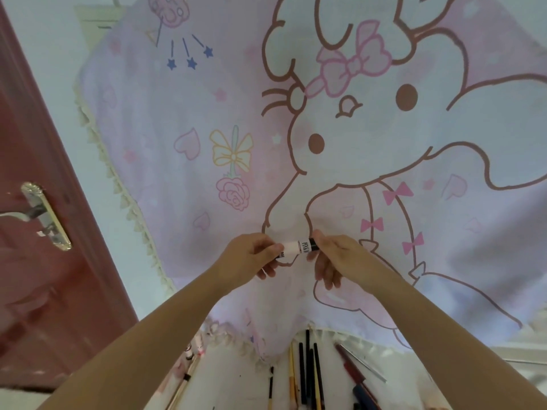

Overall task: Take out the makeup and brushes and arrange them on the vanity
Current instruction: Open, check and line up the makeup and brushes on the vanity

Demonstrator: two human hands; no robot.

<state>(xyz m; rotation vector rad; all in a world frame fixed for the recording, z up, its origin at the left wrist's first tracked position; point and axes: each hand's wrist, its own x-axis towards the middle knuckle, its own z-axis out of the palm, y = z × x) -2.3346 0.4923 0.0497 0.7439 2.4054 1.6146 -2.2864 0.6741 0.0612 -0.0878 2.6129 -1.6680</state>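
You hold one small makeup tube (299, 247) crosswise in front of the pink cartoon cloth (207, 143), its long axis level, black cap toward your right hand (331, 257), which pinches that end; your left hand (254, 255) grips the pale end. Below the cloth's fringed edge lie slim pencils and brushes (307, 377) (roughly ten; some overlap), pointing mostly toward the cloth.

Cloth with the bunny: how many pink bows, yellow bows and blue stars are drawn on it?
Pink bows: 4
Yellow bows: 1
Blue stars: 3
Total: 8
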